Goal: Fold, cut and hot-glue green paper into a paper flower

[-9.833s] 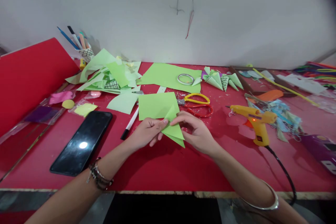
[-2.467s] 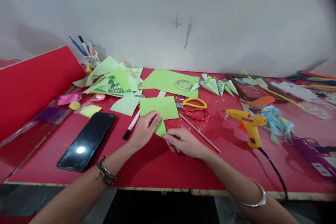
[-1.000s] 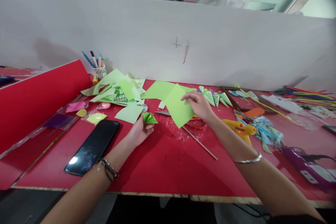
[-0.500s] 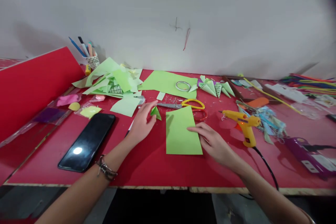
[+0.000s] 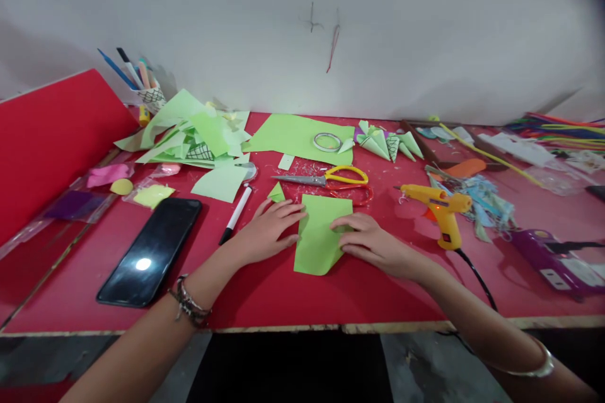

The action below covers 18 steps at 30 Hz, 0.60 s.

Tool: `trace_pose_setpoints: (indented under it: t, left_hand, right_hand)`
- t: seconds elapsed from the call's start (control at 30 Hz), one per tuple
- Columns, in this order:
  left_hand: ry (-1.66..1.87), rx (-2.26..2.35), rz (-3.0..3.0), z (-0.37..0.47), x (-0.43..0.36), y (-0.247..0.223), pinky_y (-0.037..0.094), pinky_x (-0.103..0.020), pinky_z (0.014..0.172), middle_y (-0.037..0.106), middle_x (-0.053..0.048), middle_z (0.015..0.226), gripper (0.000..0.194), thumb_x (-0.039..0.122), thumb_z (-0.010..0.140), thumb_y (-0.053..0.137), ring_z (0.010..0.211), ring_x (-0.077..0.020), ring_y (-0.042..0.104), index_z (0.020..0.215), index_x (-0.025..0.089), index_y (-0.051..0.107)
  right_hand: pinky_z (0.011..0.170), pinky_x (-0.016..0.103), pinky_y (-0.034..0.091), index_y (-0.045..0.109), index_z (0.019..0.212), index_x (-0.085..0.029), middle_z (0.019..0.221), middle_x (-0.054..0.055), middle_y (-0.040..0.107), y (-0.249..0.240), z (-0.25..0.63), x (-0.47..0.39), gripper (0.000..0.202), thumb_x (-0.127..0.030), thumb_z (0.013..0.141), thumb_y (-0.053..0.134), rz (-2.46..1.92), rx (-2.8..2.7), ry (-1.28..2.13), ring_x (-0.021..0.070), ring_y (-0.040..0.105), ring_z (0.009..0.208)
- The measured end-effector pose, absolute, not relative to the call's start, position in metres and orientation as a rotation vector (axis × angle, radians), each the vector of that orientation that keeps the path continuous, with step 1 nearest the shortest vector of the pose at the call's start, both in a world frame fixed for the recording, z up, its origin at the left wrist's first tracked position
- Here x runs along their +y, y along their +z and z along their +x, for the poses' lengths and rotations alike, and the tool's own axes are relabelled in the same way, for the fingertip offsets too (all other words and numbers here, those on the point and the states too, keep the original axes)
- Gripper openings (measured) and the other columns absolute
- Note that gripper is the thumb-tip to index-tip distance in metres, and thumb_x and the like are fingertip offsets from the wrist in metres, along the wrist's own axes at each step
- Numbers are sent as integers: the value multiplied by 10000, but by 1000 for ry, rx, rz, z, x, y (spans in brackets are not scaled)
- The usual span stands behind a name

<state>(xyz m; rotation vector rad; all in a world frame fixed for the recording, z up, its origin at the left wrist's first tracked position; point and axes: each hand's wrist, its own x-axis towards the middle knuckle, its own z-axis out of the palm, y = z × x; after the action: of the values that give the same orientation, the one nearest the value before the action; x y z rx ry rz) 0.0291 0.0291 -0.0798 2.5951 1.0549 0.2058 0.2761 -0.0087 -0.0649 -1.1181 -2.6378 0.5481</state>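
A light-green sheet of paper [image 5: 316,242] lies on the red table between my hands. My right hand [image 5: 375,244] has hold of its right edge, and the lower right corner curls up there. The fingertips of my left hand [image 5: 271,232] reach the sheet's left edge, fingers stretched out and apart. Just behind those fingers is a small green folded paper triangle [image 5: 276,192]. Beyond the sheet lie scissors [image 5: 331,179] with a yellow and a red handle. A white marker with a black end [image 5: 235,215] rests left of my left hand.
A phone [image 5: 150,252] lies at left, near plastic packets. Paper scraps [image 5: 198,135] and a larger green sheet [image 5: 278,132] sit at the back, with a tape ring [image 5: 327,142] and paper cones [image 5: 378,143]. At right are a yellow glue gun [image 5: 442,211] and purple power strip [image 5: 548,261].
My left hand has moved right, from beside the triangle to the sheet's left edge. My right hand has taken the right edge, which now bends upward. The marker has come into full view.
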Motion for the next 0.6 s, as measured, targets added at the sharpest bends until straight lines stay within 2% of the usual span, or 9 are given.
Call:
trace_pose_setpoints:
  t: [0.2, 0.33, 0.5, 0.6]
  left_hand:
    - [212, 1074, 2571, 31, 30, -77, 153, -416, 1025, 365, 13, 1342, 413, 416, 849, 322, 1240, -170, 274, 1242, 299, 367]
    - [227, 1075, 2548, 32, 30, -76, 174, -394, 1016, 380, -3, 1330, 443, 444, 868, 218, 1228, -170, 286, 1256, 275, 350]
    - [230, 1076, 2574, 34, 28, -78, 195, -388, 1003, 355, -36, 1339, 646, 609, 758, 334, 1227, -219, 267, 1290, 246, 297]
    - [233, 1088, 2590, 36, 27, -79, 190, -380, 1004, 358, -41, 1332, 690, 629, 728, 367, 1220, -224, 271, 1292, 238, 294]
  right_hand:
    - [680, 281, 328, 578, 774, -163, 766, 49, 530, -74, 248, 20, 318, -366, 862, 349, -1048, -2765, 348, 148, 449, 734]
    - [634, 260, 307, 562, 759, -153, 728, 43, 551, -78, 234, 34, 317, -358, 865, 345, -1020, -2804, 267, 143, 467, 697]
    - [645, 253, 309, 539, 735, -155, 711, 34, 568, -83, 229, 38, 264, -362, 835, 408, -1126, -2700, 262, 142, 487, 691]
    - [625, 246, 309, 527, 722, -158, 698, 33, 562, -88, 229, 38, 250, -342, 836, 402, -1178, -2629, 225, 137, 479, 661]
